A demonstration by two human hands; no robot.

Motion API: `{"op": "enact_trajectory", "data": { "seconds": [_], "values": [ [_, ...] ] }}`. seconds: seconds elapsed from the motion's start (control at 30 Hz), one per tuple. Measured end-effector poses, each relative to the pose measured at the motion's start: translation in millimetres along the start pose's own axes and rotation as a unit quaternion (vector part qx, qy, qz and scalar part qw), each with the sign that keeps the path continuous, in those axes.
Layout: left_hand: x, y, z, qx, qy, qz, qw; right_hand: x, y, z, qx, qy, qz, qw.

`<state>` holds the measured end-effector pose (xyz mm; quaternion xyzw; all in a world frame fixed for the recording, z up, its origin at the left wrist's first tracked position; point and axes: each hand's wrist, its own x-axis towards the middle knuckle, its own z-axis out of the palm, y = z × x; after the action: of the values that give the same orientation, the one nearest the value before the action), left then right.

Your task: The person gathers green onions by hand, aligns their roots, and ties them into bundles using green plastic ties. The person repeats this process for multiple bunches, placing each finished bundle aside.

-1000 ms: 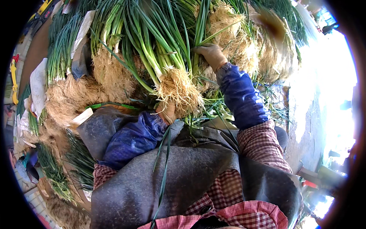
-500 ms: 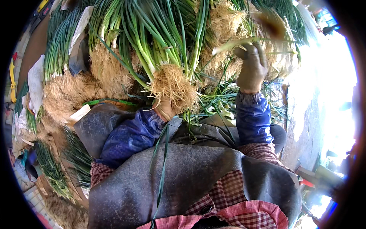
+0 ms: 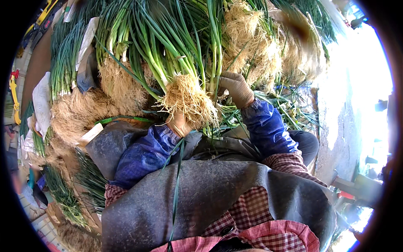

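Observation:
My left hand (image 3: 178, 122), in a tan glove, is closed beneath a bunch of green onions (image 3: 169, 63), partly hidden by its pale, tangled roots (image 3: 189, 101). My right hand (image 3: 236, 89), also gloved, is at the right side of that bunch, fingers curled in against an upright onion stalk (image 3: 215, 59). Loose cut leaves and stalks (image 3: 285, 109) lie just right of and below the bunch. A dark grey apron (image 3: 176, 201) covers my lap.
More rooted onion bunches (image 3: 121, 80) are piled to the left and upper right (image 3: 256, 46). Pale sacking (image 3: 42, 96) lies at the left, with yellow objects (image 3: 16, 98) at the far edge. A dark leafy heap (image 3: 63, 193) is at lower left, a bright pale floor (image 3: 336, 126) at right.
My right hand swung out to the right with a pale stripped leaf, then came back left to the stalk; that leaf is out of it now. My left hand has stayed beneath the bunch.

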<state>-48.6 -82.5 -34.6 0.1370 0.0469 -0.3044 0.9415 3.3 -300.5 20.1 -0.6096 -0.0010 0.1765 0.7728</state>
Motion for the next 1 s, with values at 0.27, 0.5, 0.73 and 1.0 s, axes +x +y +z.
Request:
{"op": "enact_trajectory", "data": {
  "seconds": [0.27,0.5,0.73,1.0],
  "values": [
    [-8.5,-3.9,-3.0,0.048,0.011,0.035,0.998,-9.8,-6.8,22.1,-0.527,0.037,-0.274,0.804],
    [1.2,-5.8,-9.9,0.014,0.065,0.006,0.998,-34.0,-13.1,16.4,-0.464,-0.067,-0.218,0.856],
    [-5.0,-6.8,-1.7,-0.011,0.006,0.028,1.0,-11.2,4.2,10.8,-0.212,0.004,-0.03,0.977],
    [-5.2,-8.1,-4.0,0.052,0.079,0.031,0.995,-1.1,-9.1,24.3,-0.515,0.055,-0.126,0.846]
  ]
}}
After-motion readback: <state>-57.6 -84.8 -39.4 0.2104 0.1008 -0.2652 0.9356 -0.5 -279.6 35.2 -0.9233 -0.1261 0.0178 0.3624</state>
